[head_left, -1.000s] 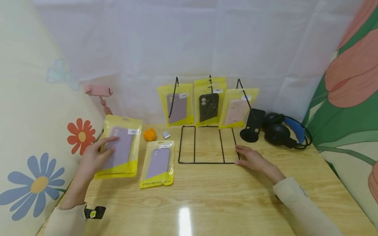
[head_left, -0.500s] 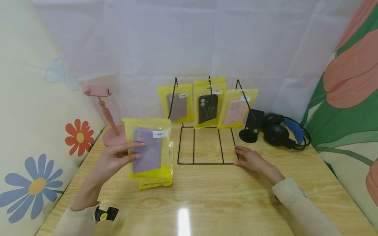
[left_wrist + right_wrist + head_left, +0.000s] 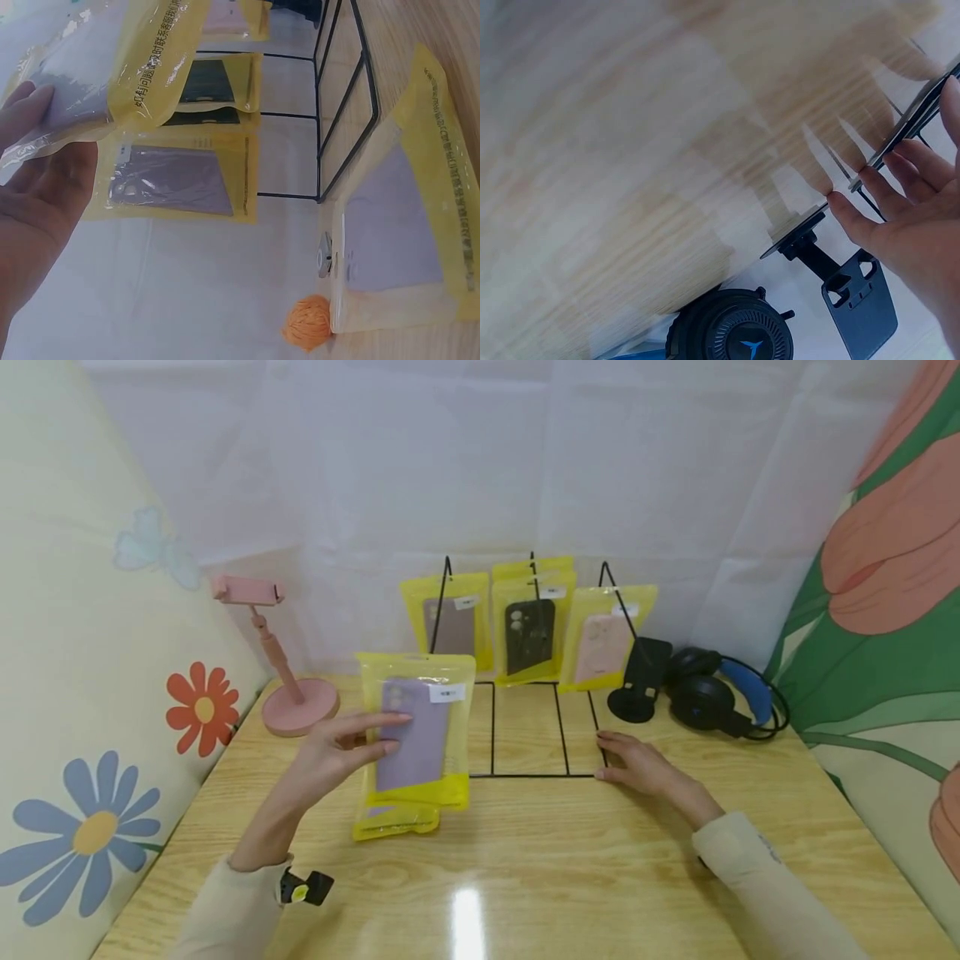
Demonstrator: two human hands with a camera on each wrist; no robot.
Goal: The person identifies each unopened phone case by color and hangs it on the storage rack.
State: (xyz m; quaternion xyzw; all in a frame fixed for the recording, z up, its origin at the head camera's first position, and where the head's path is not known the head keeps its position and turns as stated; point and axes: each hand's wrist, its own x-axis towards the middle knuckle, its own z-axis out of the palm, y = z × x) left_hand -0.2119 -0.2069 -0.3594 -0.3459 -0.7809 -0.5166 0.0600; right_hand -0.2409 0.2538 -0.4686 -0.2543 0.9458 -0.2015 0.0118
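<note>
My left hand (image 3: 330, 756) pinches a bagged purple phone case (image 3: 412, 735) by its left side, thumb in front. The yellow-edged bag hangs upright above the desk, in front of the rack's left part. Below and partly behind it lies another bagged purple phone case (image 3: 390, 225), plain in the left wrist view. The black wire display rack (image 3: 536, 775) bears bagged phone cases on its prongs: a purple one (image 3: 457, 622), black ones (image 3: 529, 635) and a pink one (image 3: 602, 643). At the rack base's right side, my right hand (image 3: 645, 768) touches the wire with extended fingers.
Right of the rack stand a black phone stand (image 3: 633, 697) and headphones (image 3: 712, 697). A pink phone stand (image 3: 300, 706) is at the back left. The left wrist view shows an orange ball (image 3: 307, 322) and a small silver object (image 3: 324, 255) beside the lying bag.
My left hand has carried the bagged purple phone case rightward from the desk's left side, past the lying bag, uncovering the pink stand. My right hand has stayed at the rack.
</note>
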